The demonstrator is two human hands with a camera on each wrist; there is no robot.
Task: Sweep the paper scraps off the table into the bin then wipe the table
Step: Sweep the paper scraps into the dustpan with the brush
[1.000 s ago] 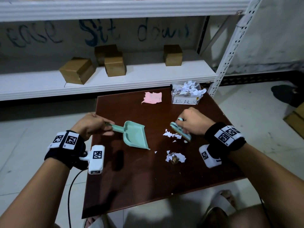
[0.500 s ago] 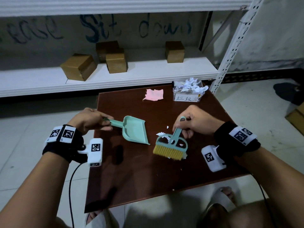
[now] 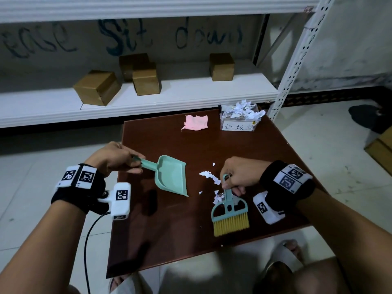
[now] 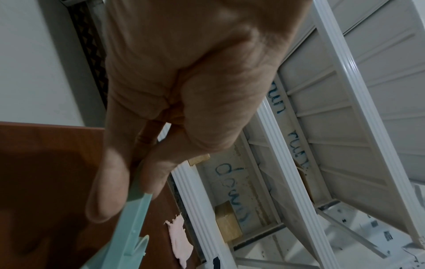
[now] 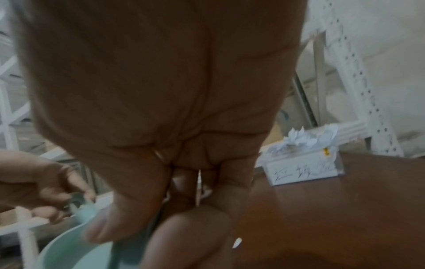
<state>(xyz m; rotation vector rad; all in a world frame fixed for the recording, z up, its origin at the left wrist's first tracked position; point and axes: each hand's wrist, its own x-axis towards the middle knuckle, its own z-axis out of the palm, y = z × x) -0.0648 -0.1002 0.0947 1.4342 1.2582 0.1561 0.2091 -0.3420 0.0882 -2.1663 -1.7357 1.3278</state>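
On the brown table [image 3: 161,236], my left hand [image 3: 118,159] grips the handle of a mint-green dustpan [image 3: 172,176], whose mouth faces right toward the white paper scraps [image 3: 210,177]. The dustpan handle [image 4: 135,209] shows between thumb and fingers in the left wrist view. My right hand [image 3: 237,176] grips the handle of a mint hand brush [image 3: 230,215] with yellow bristles, which points toward me, just right of the scraps. More scraps [image 3: 218,197] lie beside the brush handle. A clear bin [image 3: 239,119] heaped with scraps stands at the far right corner. A pink cloth [image 3: 196,123] lies left of it.
White shelving [image 3: 148,102] with several cardboard boxes [image 3: 97,87] runs behind the table. A perforated shelf post [image 3: 294,66] rises by the far right corner. My sandalled feet [image 3: 284,255] are under the near edge. Pale tiled floor surrounds the table.
My right hand has swung the brush from over the scraps toward me and to the right, its bristles now facing the near edge. The dustpan and left hand have hardly moved.
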